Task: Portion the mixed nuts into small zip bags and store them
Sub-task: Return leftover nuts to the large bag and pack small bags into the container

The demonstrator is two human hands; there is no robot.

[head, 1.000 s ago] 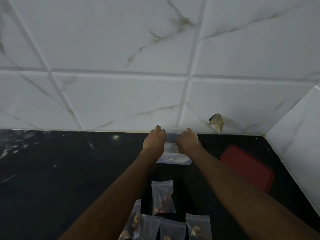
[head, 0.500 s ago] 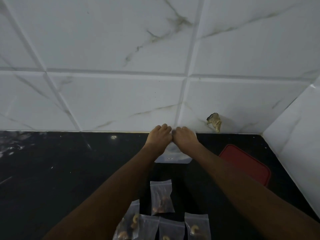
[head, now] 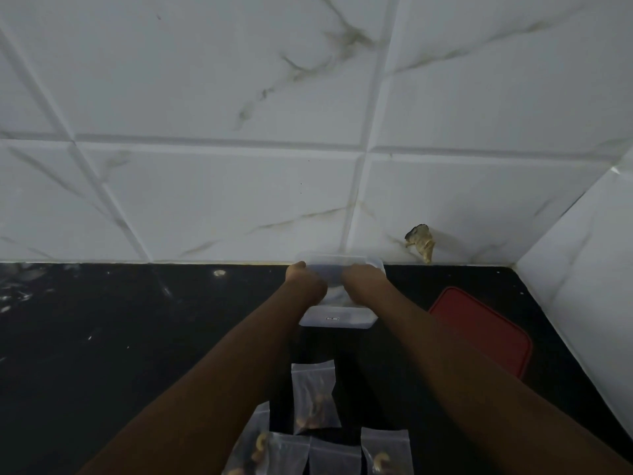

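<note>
Head view, 1 entry.

1. Clear plastic container (head: 337, 318): stands on the black counter (head: 120, 337), close to the white marble-tiled wall (head: 212, 200). Its near wall carries 1 small dark label, too small to read.
2. My left hand (head: 305, 282): at the container's left side, thumb by the rim. The fingers bend away behind the back of the hand, so I cannot tell whether they grip anything.
3. My right hand (head: 363, 282): just beside the left with a narrow gap between, over the container's right half. Its fingers are hidden the same way, so the grip is unclear. Both hands cover most of the container's inside, and the contents cannot be made out.
4. Zip bags, 5 in sight, no print legible. 1 bag (head: 313, 395) lies between my forearms with pale curved nuts at its bottom. 4 more lie in a row nearer me, cut off by the lower edge: the leftmost (head: 253, 447) is partly under my left arm, and the rightmost (head: 385, 450) shows nuts.
5. Red lid (head: 479, 330): flat on the counter, right of the container and apart from it.
6. Chipped patch (head: 420, 241) low on the wall, nature unclear.
</note>
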